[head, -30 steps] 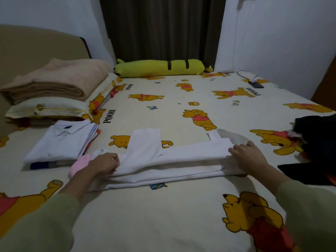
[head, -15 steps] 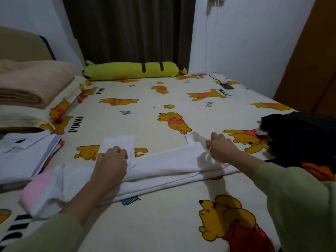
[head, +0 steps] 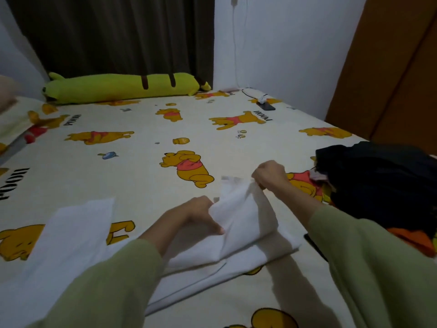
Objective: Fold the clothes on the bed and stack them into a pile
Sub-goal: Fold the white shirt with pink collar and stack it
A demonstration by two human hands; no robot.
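A white garment (head: 238,235) lies folded lengthwise across the near part of the bed (head: 142,166). Its right end is lifted and doubled back toward the left. My right hand (head: 269,175) pinches that raised end above the sheet. My left hand (head: 198,215) lies on the middle of the garment, its fingers against the fold where the cloth bends. The garment's left part (head: 71,233) stays flat on the sheet. A heap of dark unfolded clothes (head: 383,181) sits at the right edge of the bed.
A long yellow-green plush bolster (head: 123,87) lies along the far edge by the dark curtain. A phone on a charging cable (head: 267,105) rests at the far right corner. A pillow edge (head: 14,119) shows at far left. A brown wardrobe (head: 397,67) stands on the right.
My right hand has lifted the garment's right end and carried it leftward over itself. My left hand has slid right to the fold line. The view turned right; the folded pile went out of sight.
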